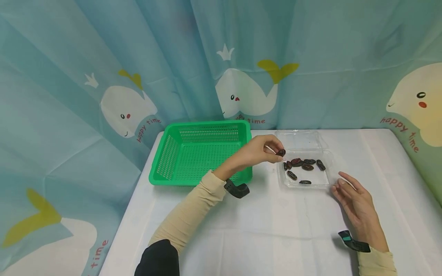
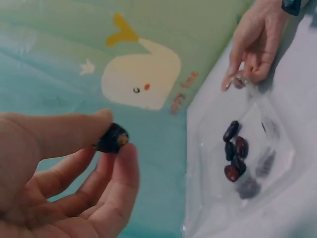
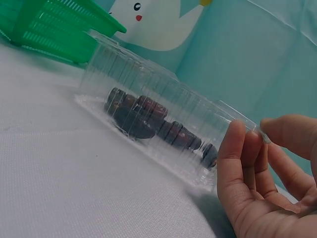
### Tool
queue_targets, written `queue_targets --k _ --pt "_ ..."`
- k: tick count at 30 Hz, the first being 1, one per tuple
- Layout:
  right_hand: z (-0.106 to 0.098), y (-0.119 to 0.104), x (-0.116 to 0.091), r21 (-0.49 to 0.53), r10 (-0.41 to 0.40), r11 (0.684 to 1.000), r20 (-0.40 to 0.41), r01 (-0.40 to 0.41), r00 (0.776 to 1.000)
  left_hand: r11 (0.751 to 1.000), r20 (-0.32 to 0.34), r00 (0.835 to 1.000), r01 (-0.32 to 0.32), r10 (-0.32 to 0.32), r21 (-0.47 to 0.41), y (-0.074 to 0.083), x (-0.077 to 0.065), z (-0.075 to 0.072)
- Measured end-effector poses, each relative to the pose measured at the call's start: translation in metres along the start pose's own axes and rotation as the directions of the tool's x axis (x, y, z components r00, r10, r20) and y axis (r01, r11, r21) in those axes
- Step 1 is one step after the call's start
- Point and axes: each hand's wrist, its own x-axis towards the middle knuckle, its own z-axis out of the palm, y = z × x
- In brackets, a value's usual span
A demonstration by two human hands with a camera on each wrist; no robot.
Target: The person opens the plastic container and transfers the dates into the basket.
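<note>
Between the thumb and fingertips of my left hand is a dark, wrinkled date, held just above the left edge of a clear plastic box. Several more dates lie loose on the box's floor, mostly toward its back and left. My right hand is at the box's near right corner; the right wrist view shows its thumb and fingers pinching the rim there. Hinged back behind the box, its clear lid lies open.
A green plastic basket with perforated walls stands left of the box, partly covered by my left forearm. White cloth covers the table. A blue curtain printed with whales hangs along the back and left side.
</note>
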Motion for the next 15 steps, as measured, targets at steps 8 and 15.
queue_targets --k 8,15 --pt "0.0 0.0 -0.001 0.0 0.005 1.0 -0.002 -0.005 1.0 0.981 -0.132 0.987 0.071 -0.096 -0.183 -0.019 -0.005 -0.038" --pt "-0.001 0.0 0.0 0.001 0.008 1.0 0.009 -0.008 1.0 0.915 -0.182 0.961 0.125 -0.207 -0.383 -0.045 -0.004 -0.067"
